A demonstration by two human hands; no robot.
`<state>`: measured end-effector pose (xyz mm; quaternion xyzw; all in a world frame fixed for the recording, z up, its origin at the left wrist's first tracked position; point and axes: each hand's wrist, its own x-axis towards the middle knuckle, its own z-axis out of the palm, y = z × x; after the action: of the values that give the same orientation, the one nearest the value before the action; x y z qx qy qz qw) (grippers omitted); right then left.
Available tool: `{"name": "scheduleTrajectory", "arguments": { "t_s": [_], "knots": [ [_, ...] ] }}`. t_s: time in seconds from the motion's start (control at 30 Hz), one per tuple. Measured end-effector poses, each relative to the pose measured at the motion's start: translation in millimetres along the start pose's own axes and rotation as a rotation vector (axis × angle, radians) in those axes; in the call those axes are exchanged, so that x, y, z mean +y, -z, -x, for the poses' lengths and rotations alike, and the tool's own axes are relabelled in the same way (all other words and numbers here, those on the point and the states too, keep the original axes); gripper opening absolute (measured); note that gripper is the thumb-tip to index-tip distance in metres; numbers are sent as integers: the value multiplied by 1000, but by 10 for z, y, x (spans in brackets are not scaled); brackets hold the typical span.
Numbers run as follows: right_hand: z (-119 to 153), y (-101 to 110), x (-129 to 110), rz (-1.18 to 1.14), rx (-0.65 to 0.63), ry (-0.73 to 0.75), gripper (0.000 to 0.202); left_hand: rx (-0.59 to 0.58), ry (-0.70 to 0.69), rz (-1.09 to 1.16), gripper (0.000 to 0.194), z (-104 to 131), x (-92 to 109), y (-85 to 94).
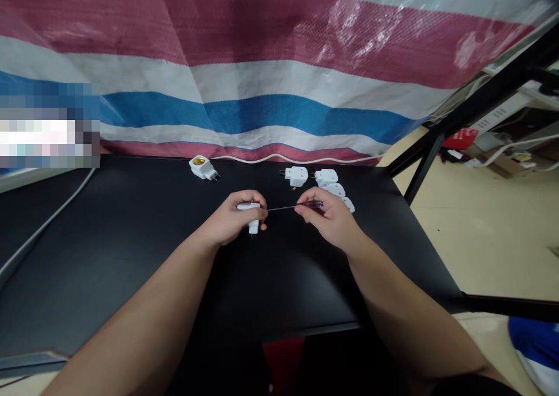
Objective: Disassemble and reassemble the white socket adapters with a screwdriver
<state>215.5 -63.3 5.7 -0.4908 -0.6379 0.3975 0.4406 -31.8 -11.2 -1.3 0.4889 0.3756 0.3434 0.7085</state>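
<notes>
My left hand [233, 218] grips a white plug-in lamp socket [252, 216] with a small red part on top, held just above the black table [131, 250]. My right hand [328, 218] pinches a thin screwdriver [288, 208] by its dark handle. The metal shaft runs left and its tip meets the socket in my left hand. Both hands hover over the middle of the table, about a hand's width apart.
Several more white plug sockets [325, 181] lie behind my right hand. One socket with a brass opening [201, 167] lies further left. A white cable [43, 224] crosses the table's left side. A striped tarp [262, 81] hangs behind. A black metal frame [471, 108] stands at right.
</notes>
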Motion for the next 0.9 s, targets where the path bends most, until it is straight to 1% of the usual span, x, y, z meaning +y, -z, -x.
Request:
{"name": "scheduleTrajectory", "arguments": {
  "t_s": [0.17,0.23,0.33,0.43,0.5,0.6,0.67,0.73,0.8,0.9],
  "knots": [
    [28,13,-29,191,41,221,11,-24,136,128,20,3,16,6],
    [37,11,-42,234,57,235,12,-46,168,143,20,6,24,13],
    [41,-8,-52,179,54,123,18,-60,140,123,19,14,35,17],
    [40,-29,-57,141,1,18,26,-27,61,87,18,15,43,17],
    [39,-33,-51,168,-39,-68,36,0,10,57,17,13,45,19],
    [36,-22,-24,164,-91,-214,56,18,-46,-2,18,8,39,21],
    [32,-10,-7,120,-122,-240,57,11,-54,-7,18,7,36,19],
    [29,5,-7,100,-138,-196,51,-4,-43,27,18,7,40,16],
    [25,21,-20,121,-126,-118,40,-17,-11,70,18,9,51,17],
    [17,48,-34,203,-83,76,20,-22,52,123,18,9,69,31]
  ]
}}
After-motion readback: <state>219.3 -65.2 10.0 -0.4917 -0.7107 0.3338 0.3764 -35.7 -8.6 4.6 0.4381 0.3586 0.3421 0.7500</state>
